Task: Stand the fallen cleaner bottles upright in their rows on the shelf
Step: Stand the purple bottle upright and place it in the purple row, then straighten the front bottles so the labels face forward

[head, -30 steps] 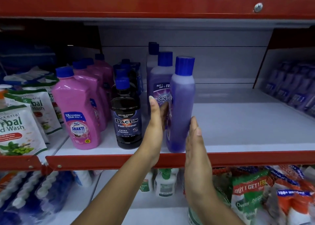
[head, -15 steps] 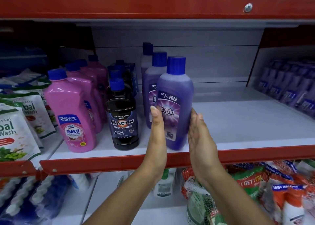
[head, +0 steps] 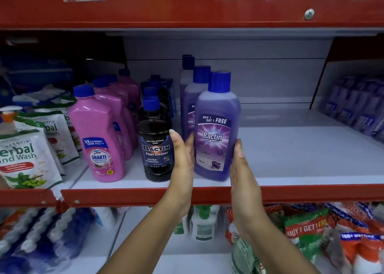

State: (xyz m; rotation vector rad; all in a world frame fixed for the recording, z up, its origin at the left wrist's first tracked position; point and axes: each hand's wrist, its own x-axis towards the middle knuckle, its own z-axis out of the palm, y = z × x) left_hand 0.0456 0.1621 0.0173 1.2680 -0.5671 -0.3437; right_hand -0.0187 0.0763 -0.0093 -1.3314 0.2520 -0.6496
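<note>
A purple Bactin floor cleaner bottle with a blue cap stands upright at the front of its row on the white shelf, label facing me. My left hand presses flat against its left side and my right hand against its right side, so the bottle is held between both palms. Two more purple bottles stand behind it. To the left are a row of black Bactin bottles and a row of pink Shakti bottles, all upright.
The shelf's red front lip runs below the bottles; a red shelf edge hangs above. Herbal hand wash pouches fill the left bay. More purple bottles lie at the far right. Packets and bottles crowd the lower shelf.
The front purple bottle has been turned between my hands so its label now faces forward. My right hand moved from the bottle's front to its right side.
</note>
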